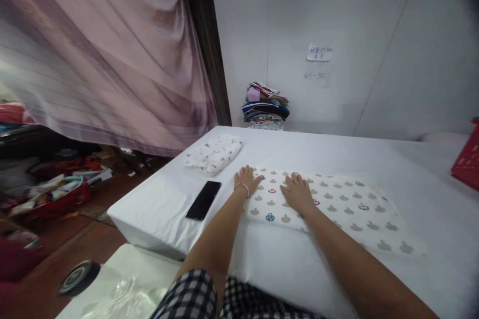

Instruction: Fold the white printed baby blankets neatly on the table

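Observation:
A white cloth (344, 199) printed with grey, blue and red shapes lies flat in a long strip across the table (284, 149). My left hand (247, 180) rests flat on its left end, fingers spread, with a bracelet at the wrist. Further right, my right hand (298, 194) presses flat on the same cloth, its fingers stretched out. Neither hand grips the fabric. To the left of the cloth lies a black phone (204, 201). Behind the phone sits a folded white cloth (214, 154) with small dark prints.
A stack of folded fabrics (265, 103) stands by the back wall, left of handwritten paper notes (319, 53). A pink curtain (149, 50) hangs at the left. At the right edge is a red object (467, 159). Clear plastic (127, 299) lies at the lower left.

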{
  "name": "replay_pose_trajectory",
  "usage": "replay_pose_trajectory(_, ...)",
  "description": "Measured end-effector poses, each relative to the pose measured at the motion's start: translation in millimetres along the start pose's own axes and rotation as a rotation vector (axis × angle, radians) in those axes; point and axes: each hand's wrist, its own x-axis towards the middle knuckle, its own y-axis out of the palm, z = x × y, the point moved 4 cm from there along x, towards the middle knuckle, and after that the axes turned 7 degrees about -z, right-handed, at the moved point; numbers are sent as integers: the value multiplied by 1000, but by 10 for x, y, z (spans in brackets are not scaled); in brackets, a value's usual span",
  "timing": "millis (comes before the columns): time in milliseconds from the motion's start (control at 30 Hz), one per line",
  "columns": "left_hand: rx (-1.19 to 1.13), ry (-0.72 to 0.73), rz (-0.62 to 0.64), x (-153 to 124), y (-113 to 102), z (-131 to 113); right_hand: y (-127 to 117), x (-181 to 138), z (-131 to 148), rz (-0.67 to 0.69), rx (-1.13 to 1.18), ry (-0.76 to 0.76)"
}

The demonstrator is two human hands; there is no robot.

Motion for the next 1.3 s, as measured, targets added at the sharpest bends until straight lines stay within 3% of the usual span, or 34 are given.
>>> replay_pose_trajectory(133,1,-29,11,29,107,70,-7,0,6,10,9,-2)
replay_pose_trajectory(300,-7,-36,13,15,88,54,-24,10,23,36,32,19)
replay_pose_trajectory(533,26,-27,-8,50,45,44,-226,122,-46,187,199,83)
replay_pose_trajectory(633,32,-15,-26,100,57,47,-410,147,-312,138,175,102)
replay_pose_trajectory(733,27,-9,-36,120,61,46,-539,81,-770,94,57,158)
replay_pose_trajectory(867,19,-9,-43,110,45,36,-527,-47,-1372,138,-75,297)
replay_pose_trajectory(1067,7,-19,-19,99,24,26,-428,-19,-1512,170,-76,302)
replay_pose_trajectory(1167,-3,-14,-44,105,19,34,-499,8,-1577,168,-75,305)
replay_pose_trajectory(1300,-17,-2,-58,124,42,48,-674,-125,-1911,100,-104,370)
